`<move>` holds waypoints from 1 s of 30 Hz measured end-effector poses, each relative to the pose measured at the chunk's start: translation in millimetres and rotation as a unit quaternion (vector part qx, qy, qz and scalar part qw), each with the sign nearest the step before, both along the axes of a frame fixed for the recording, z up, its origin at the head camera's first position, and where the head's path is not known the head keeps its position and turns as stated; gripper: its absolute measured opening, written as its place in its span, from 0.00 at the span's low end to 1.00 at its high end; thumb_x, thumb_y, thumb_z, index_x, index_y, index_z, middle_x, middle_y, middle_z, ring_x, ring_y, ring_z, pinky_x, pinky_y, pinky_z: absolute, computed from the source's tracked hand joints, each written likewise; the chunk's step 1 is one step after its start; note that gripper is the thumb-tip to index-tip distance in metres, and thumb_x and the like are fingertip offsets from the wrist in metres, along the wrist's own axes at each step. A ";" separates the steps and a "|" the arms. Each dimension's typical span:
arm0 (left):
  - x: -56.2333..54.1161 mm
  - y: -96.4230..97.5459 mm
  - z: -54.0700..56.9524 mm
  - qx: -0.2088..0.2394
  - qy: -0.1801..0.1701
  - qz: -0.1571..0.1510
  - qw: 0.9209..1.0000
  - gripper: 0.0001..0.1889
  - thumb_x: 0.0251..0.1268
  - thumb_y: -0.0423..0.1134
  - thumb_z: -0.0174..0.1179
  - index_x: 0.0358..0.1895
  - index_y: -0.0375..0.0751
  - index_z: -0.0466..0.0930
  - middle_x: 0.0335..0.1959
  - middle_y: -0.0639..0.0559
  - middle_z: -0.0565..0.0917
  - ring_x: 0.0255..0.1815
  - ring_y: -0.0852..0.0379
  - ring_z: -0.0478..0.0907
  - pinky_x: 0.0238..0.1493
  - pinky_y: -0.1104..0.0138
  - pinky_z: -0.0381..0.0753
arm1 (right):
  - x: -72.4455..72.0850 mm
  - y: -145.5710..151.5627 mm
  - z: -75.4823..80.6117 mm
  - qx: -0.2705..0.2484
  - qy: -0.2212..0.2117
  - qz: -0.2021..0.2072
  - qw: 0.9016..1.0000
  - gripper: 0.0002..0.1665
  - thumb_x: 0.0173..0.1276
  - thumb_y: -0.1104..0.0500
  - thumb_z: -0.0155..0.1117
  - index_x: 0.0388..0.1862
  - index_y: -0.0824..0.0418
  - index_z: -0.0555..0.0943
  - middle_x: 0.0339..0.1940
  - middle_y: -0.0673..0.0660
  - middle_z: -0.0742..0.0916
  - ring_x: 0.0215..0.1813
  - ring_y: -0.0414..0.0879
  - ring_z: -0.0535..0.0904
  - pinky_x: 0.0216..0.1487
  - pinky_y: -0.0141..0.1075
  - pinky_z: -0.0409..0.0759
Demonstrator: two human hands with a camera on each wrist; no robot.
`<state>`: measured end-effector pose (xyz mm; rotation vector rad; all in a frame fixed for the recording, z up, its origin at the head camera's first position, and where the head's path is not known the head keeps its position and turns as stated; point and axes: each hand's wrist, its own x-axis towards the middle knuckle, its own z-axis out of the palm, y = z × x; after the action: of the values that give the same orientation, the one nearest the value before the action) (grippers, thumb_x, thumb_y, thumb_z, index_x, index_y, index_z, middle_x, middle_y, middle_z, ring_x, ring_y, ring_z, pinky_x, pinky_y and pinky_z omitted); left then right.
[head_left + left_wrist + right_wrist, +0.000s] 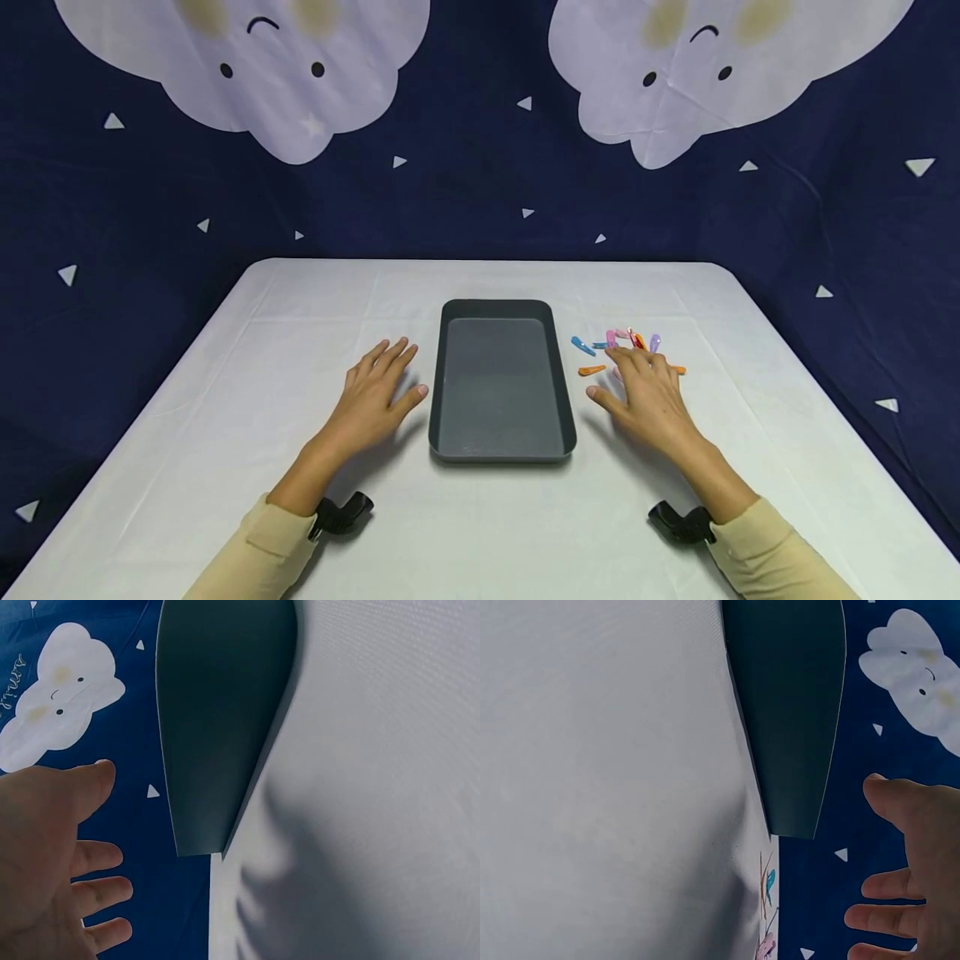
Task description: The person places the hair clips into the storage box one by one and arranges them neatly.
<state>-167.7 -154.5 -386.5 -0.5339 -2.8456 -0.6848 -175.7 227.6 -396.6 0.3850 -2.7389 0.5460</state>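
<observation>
A dark grey rectangular tray (502,383) lies on the white table between my hands, its inside bare. To its left my left hand (371,400) hovers with fingers spread and nothing in it; the left wrist view shows the same hand (45,862) beside the tray's side wall (225,727). My right hand (648,400), fingers loosely extended and holding nothing, hangs over the near side of several small colourful snap hair clips. Among them are a blue clip (582,346), an orange clip (591,371) and a purple clip (656,342); the hand hides some of the others.
White cloth covers the table (225,400). Behind it hangs a dark blue curtain (465,208) with white clouds and triangles. A black wrist camera (345,512) sits at the left cuff, another black camera (681,522) at the right.
</observation>
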 end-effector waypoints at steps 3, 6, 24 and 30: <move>-2.4 0.6 -0.3 0.016 0.007 -0.004 1.000 0.33 0.68 0.53 0.53 0.71 0.43 0.60 0.73 0.43 0.60 0.75 0.40 0.50 0.66 0.42 0.52 | -1.2 0.5 -0.8 -0.006 0.009 -0.001 1.000 0.37 0.59 0.46 0.67 0.62 0.64 0.71 0.57 0.65 0.77 0.54 0.62 0.66 0.58 0.56 0.56; -5.3 1.0 -0.8 0.028 0.013 -0.007 1.000 0.32 0.67 0.52 0.55 0.70 0.42 0.61 0.73 0.43 0.62 0.74 0.40 0.51 0.65 0.42 0.53 | -2.5 0.7 -1.4 -0.008 0.017 -0.002 1.000 0.37 0.58 0.46 0.68 0.61 0.64 0.72 0.57 0.65 0.78 0.53 0.62 0.66 0.56 0.54 0.57; -14.7 -0.5 -7.9 0.127 -0.032 -0.047 0.990 0.29 0.64 0.45 0.60 0.67 0.43 0.66 0.72 0.48 0.64 0.73 0.41 0.51 0.64 0.41 0.50 | -6.4 -0.1 -4.0 -0.026 -0.001 -0.010 1.000 0.37 0.58 0.46 0.68 0.61 0.65 0.73 0.55 0.66 0.80 0.54 0.62 0.66 0.61 0.56 0.56; -16.0 -0.5 -8.7 0.137 -0.047 -0.071 0.987 0.29 0.64 0.43 0.60 0.68 0.41 0.66 0.72 0.47 0.64 0.72 0.41 0.51 0.65 0.42 0.50 | -7.1 -0.2 -4.9 -0.029 -0.014 -0.014 0.999 0.38 0.58 0.47 0.68 0.62 0.65 0.72 0.55 0.67 0.80 0.55 0.62 0.66 0.59 0.56 0.57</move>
<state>-183.7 -155.0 -395.2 -0.6791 -2.7491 -1.1331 -182.8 227.5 -401.4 0.3271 -2.7440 0.6269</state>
